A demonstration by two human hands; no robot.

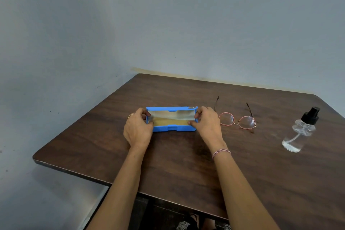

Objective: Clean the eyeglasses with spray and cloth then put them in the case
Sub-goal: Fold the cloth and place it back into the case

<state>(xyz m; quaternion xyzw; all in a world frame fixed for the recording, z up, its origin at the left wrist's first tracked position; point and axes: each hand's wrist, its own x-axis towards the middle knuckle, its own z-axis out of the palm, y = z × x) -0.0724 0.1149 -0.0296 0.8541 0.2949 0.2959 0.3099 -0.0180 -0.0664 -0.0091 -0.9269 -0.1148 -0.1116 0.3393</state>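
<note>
While the blue case (173,128) stands open, the left hand (138,130) and the right hand (207,125) grip its ends with curled fingers. What the yellowish thing (169,122) inside is, I cannot tell.

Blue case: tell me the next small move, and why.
Probably lift the tan cloth out with the right hand while the left hand steadies the blue case. The case stands open, gripped at both ends, with the cloth inside; the eyeglasses and spray bottle sit untouched on the table beside it.
</note>
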